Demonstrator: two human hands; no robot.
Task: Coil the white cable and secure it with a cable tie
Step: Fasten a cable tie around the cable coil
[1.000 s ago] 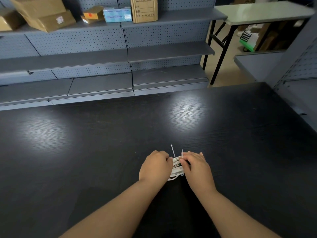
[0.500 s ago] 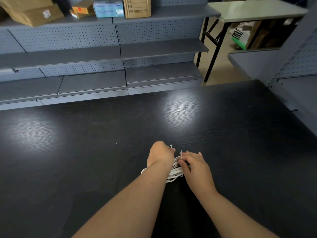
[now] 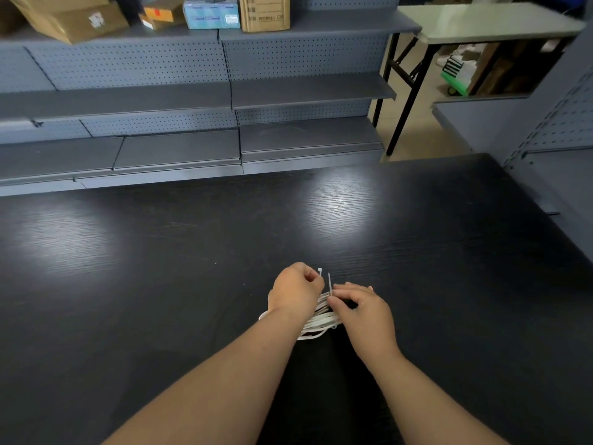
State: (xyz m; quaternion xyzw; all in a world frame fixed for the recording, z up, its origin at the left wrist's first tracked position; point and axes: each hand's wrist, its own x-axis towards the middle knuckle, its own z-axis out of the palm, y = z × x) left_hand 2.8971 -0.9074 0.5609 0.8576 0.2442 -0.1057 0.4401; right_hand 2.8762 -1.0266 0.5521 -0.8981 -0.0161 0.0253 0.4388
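A coiled white cable [image 3: 317, 322] lies on the black table [image 3: 192, 284] between my two hands, mostly hidden under them. A thin white cable tie [image 3: 329, 283] is looped round the coil, both ends sticking up. My left hand [image 3: 295, 292] pinches the head end of the tie near its top. My right hand [image 3: 362, 311] pinches the tail end low down, fingers curled over the coil.
Grey pegboard shelving [image 3: 224, 97] runs along the far side of the table, with cardboard boxes [image 3: 73, 17] on its top shelf. A folding table [image 3: 481, 24] stands at the back right, and another grey shelf unit [image 3: 561, 139] is close on the right.
My left hand has risen off the coil and shifted forward, now pinching the tie's head end. The right hand stays at the tail. The camera has tilted slightly.
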